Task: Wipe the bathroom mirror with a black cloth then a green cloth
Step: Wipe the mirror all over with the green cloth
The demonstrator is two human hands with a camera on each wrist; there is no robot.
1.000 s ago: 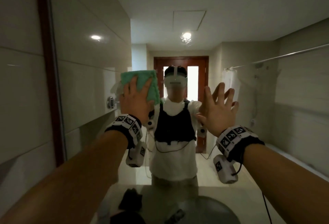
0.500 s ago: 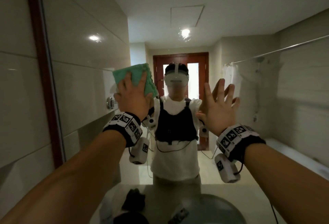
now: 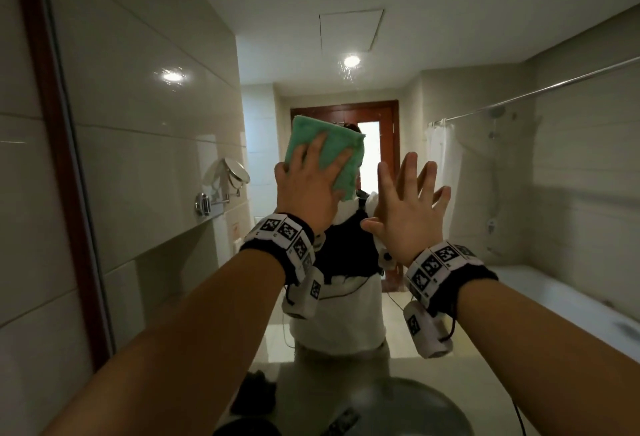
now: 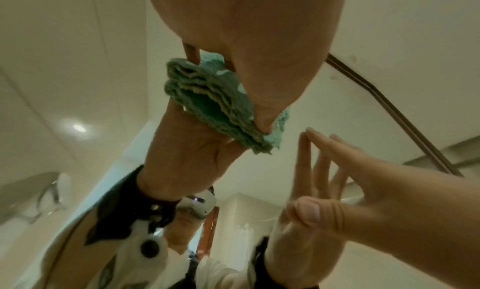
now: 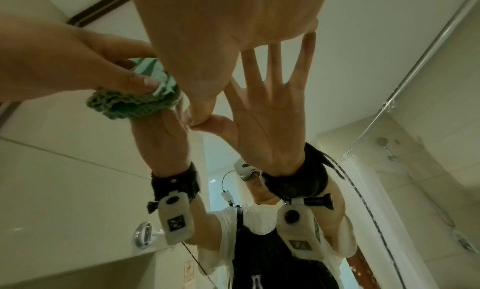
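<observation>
My left hand (image 3: pixel 308 186) presses a folded green cloth (image 3: pixel 332 148) flat against the bathroom mirror (image 3: pixel 156 158), fingers spread straight over it. The cloth covers the reflected head. In the left wrist view the cloth (image 4: pixel 207 100) is sandwiched between my palm and the glass, the thumb lying on its edge. My right hand (image 3: pixel 408 200) rests flat on the mirror just right of the cloth, fingers spread and holding nothing. A black cloth (image 3: pixel 256 390) lies on the counter low in the head view.
The mirror's brown frame (image 3: pixel 52 123) runs down the left. A round basin (image 3: pixel 398 408) sits below my arms. Reflected in the glass are a wall-mounted round shaving mirror (image 3: pixel 235 172), a shower rail with a curtain (image 3: pixel 443 144) and a bathtub (image 3: pixel 554 297).
My left hand has slid the green cloth to the right across the glass, from beside the reflected head to over it. The right hand stays flat on the mirror.
</observation>
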